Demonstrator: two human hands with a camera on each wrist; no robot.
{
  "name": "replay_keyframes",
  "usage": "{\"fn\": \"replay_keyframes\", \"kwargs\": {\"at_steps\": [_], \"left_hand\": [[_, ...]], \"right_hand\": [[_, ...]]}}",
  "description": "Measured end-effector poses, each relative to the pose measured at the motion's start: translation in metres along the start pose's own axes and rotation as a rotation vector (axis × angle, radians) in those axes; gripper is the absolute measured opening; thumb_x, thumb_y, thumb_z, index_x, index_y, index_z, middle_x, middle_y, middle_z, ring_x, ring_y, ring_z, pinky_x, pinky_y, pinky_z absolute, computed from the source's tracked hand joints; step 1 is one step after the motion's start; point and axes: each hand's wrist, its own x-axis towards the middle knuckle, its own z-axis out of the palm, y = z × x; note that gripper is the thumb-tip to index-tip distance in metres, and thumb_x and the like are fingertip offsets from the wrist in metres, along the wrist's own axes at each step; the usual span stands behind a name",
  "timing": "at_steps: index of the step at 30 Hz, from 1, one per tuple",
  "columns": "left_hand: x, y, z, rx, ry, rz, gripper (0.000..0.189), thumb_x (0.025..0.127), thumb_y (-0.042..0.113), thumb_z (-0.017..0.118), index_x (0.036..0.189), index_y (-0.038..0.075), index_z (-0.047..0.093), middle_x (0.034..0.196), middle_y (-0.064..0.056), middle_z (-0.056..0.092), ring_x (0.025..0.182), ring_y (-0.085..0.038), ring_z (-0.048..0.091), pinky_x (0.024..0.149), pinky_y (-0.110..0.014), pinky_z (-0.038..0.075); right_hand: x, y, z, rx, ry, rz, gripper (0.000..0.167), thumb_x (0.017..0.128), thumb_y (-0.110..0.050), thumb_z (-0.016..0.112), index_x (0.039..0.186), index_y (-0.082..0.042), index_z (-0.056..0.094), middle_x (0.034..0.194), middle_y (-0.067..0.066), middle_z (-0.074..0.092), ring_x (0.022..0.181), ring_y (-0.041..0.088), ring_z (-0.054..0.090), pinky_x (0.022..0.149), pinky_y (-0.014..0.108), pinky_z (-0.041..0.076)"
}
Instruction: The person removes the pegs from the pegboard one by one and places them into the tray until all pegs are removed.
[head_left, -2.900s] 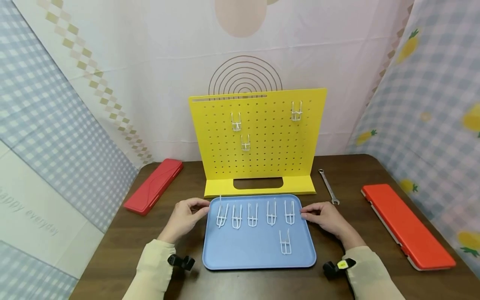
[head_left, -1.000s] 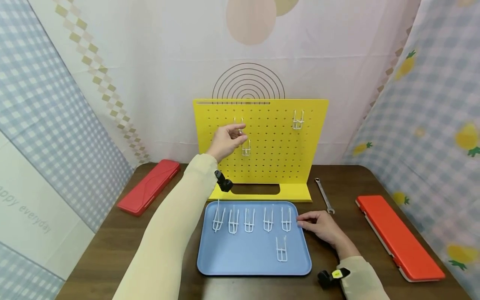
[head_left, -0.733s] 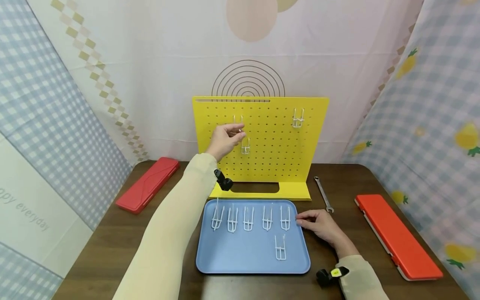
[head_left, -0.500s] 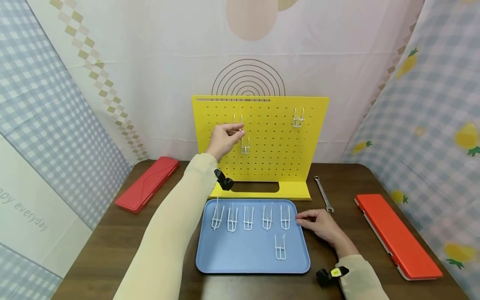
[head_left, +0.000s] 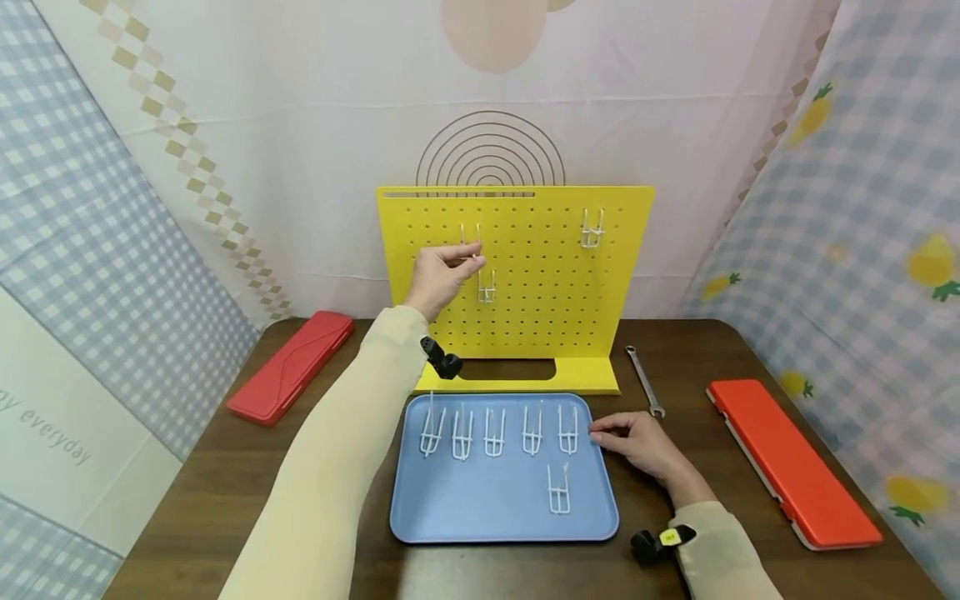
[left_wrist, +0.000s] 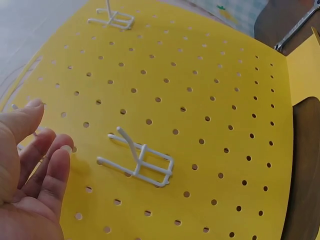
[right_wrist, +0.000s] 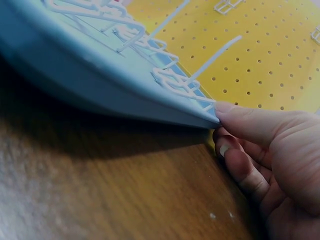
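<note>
In the head view my left hand [head_left: 442, 275] is at a white wire hook [head_left: 462, 233] on the upper left of the yellow pegboard [head_left: 540, 292], its thumb and fingers pinching the hook's lower part. The left wrist view shows the hand [left_wrist: 35, 160] covering most of that hook. Just below it hangs another hook [left_wrist: 142, 160], apart from the fingers. My right hand [head_left: 645, 446] holds the blue tray [head_left: 472, 517] by its right rim; in the right wrist view the thumb [right_wrist: 250, 122] lies on the rim, fingers curled beneath. Several white hooks [head_left: 558, 492] lie on the tray.
A third hook [head_left: 592, 229] hangs at the board's upper right. To the right are a wrench [head_left: 645, 382] and an orange-red case [head_left: 791, 462]. A red case [head_left: 291, 367] lies at the left of the dark wooden table [head_left: 247, 467]. Patterned cloth encloses the table.
My left hand has left the tray's left edge and moved up to the upper-left hook on the pegboard, staying there through the last second. My right hand stays at the tray's rim.
</note>
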Motion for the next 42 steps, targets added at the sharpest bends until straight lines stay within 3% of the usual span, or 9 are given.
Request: {"fn": "replay_keyframes", "kwargs": {"at_steps": [5, 8, 13, 16, 19, 23, 27, 34, 42], "left_hand": [[-0.011, 0.009, -0.007, 0.04, -0.027, 0.06, 0.036, 0.086, 0.027, 0.073, 0.117, 0.009, 0.07, 0.108, 0.0, 0.071, 0.094, -0.014, 0.066, 0.084, -0.034, 0.053], [-0.027, 0.021, -0.009, 0.077, -0.052, 0.13, 0.03, 0.088, 0.027, 0.071, 0.112, 0.009, 0.072, 0.105, 0.0, 0.072, 0.092, -0.014, 0.067, 0.081, -0.028, 0.054], [-0.075, 0.038, -0.002, 0.149, -0.113, 0.342, 0.016, 0.09, 0.014, 0.068, 0.102, 0.006, 0.074, 0.097, -0.006, 0.073, 0.078, -0.016, 0.067, 0.067, -0.028, 0.056], [-0.11, 0.034, 0.008, 0.17, -0.169, 0.449, 0.014, 0.088, 0.005, 0.069, 0.101, 0.002, 0.074, 0.09, -0.007, 0.071, 0.072, -0.014, 0.064, 0.06, -0.027, 0.055], [-0.142, 0.022, 0.022, 0.214, -0.236, 0.494, 0.012, 0.086, 0.005, 0.071, 0.098, 0.003, 0.075, 0.088, -0.002, 0.07, 0.072, -0.01, 0.06, 0.059, -0.024, 0.052], [-0.176, -0.002, 0.042, 0.26, -0.36, 0.442, 0.011, 0.087, 0.011, 0.072, 0.096, 0.007, 0.076, 0.089, 0.001, 0.07, 0.075, -0.004, 0.06, 0.06, -0.019, 0.051], [-0.197, -0.028, 0.059, 0.279, -0.456, 0.357, 0.011, 0.087, 0.013, 0.072, 0.095, 0.007, 0.077, 0.088, 0.001, 0.071, 0.073, 0.0, 0.059, 0.058, -0.016, 0.05], [-0.209, -0.061, 0.069, 0.297, -0.493, 0.281, 0.011, 0.086, 0.014, 0.074, 0.09, 0.005, 0.078, 0.086, 0.002, 0.072, 0.076, 0.002, 0.061, 0.065, -0.013, 0.049], [-0.213, -0.075, 0.072, 0.32, -0.524, 0.23, 0.01, 0.085, 0.014, 0.074, 0.091, 0.006, 0.078, 0.084, 0.006, 0.071, 0.076, 0.003, 0.06, 0.066, -0.013, 0.049]], "right_hand": [[0.0, 0.0, 0.001, 0.005, -0.008, -0.018, 0.025, 0.082, -0.03, 0.077, 0.102, -0.015, 0.076, 0.1, 0.002, 0.071, 0.092, 0.019, 0.06, 0.081, 0.032, 0.05], [0.001, 0.001, 0.0, 0.003, -0.01, -0.021, 0.025, 0.082, -0.031, 0.077, 0.102, -0.015, 0.076, 0.1, 0.002, 0.071, 0.092, 0.019, 0.06, 0.081, 0.033, 0.05], [0.002, 0.0, -0.004, -0.008, -0.015, -0.017, 0.024, 0.083, -0.03, 0.076, 0.102, -0.015, 0.076, 0.101, 0.003, 0.071, 0.093, 0.019, 0.06, 0.082, 0.035, 0.049], [0.003, -0.001, -0.005, -0.017, -0.018, -0.02, 0.023, 0.084, -0.029, 0.076, 0.102, -0.015, 0.076, 0.102, 0.003, 0.071, 0.094, 0.019, 0.06, 0.084, 0.036, 0.049], [0.003, -0.002, -0.005, -0.023, -0.019, -0.021, 0.023, 0.084, -0.029, 0.076, 0.102, -0.016, 0.076, 0.102, 0.002, 0.071, 0.095, 0.019, 0.061, 0.084, 0.036, 0.049], [0.002, -0.001, -0.005, -0.024, -0.021, -0.018, 0.023, 0.084, -0.03, 0.075, 0.102, -0.015, 0.076, 0.102, 0.003, 0.071, 0.095, 0.019, 0.06, 0.085, 0.037, 0.049], [0.001, -0.001, -0.003, -0.018, -0.023, -0.011, 0.023, 0.085, -0.029, 0.075, 0.103, -0.015, 0.076, 0.103, 0.003, 0.071, 0.095, 0.019, 0.06, 0.085, 0.036, 0.049], [0.0, -0.002, -0.003, -0.014, -0.02, -0.014, 0.023, 0.084, -0.029, 0.075, 0.103, -0.015, 0.076, 0.102, 0.003, 0.071, 0.095, 0.019, 0.06, 0.084, 0.037, 0.049], [-0.002, -0.003, -0.003, -0.014, -0.012, -0.021, 0.022, 0.084, -0.029, 0.076, 0.101, -0.015, 0.076, 0.101, 0.002, 0.071, 0.094, 0.019, 0.06, 0.083, 0.036, 0.049]]}}
